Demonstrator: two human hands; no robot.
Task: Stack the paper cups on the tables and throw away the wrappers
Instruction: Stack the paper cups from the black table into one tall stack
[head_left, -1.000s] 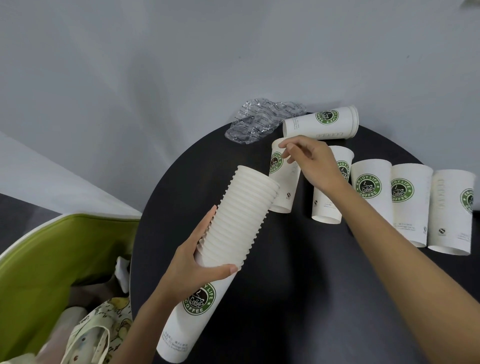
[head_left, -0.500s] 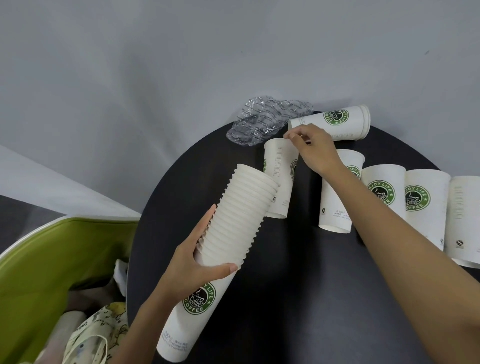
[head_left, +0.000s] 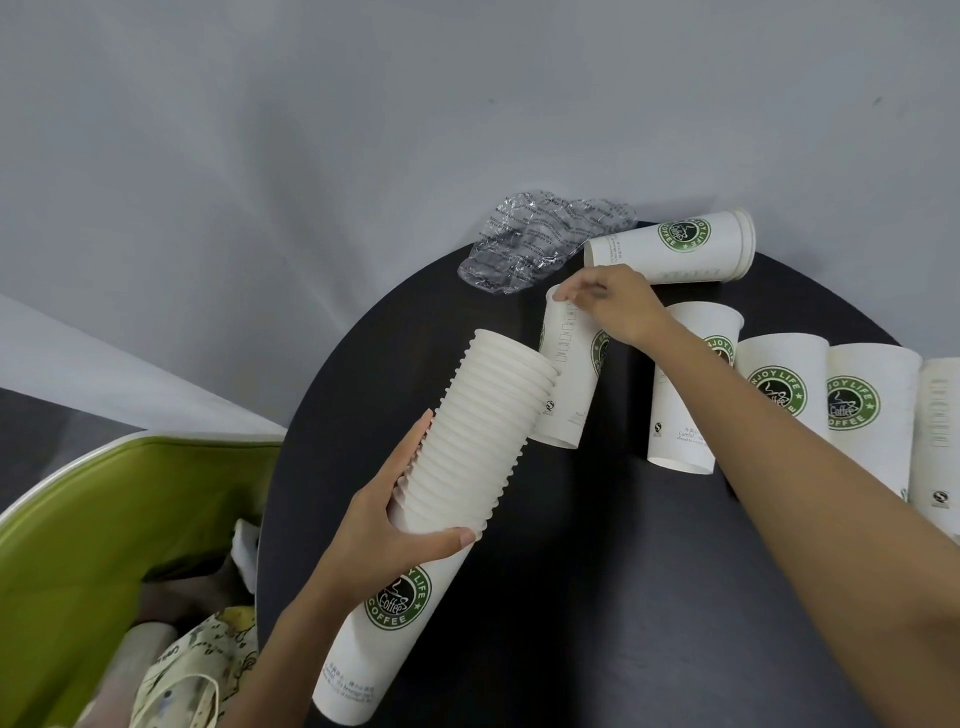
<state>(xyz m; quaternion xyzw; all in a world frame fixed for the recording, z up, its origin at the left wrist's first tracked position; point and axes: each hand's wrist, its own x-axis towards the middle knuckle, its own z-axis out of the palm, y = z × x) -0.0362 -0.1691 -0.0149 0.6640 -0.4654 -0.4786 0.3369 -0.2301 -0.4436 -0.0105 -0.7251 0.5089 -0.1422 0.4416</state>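
My left hand (head_left: 400, 525) grips a tall stack of nested white paper cups (head_left: 478, 441), tilted with its open end up and to the right. My right hand (head_left: 618, 306) pinches the upper end of a single upside-down cup (head_left: 566, 379) on the round black table (head_left: 571, 597), right beside the stack's mouth. Several more upside-down cups with green coffee logos stand in a row to the right, the nearest one (head_left: 680, 415) partly behind my forearm. One cup (head_left: 670, 249) lies on its side at the far edge. A crumpled clear plastic wrapper (head_left: 535, 239) lies at the table's back edge.
A green chair or bin (head_left: 104, 519) at the lower left holds a patterned cloth bag (head_left: 197, 670) and other items. A pale grey wall or floor surrounds the table.
My right hand has turned the single cup so its logo faces right, and has tilted it a little. The stack in my left hand has stayed put.
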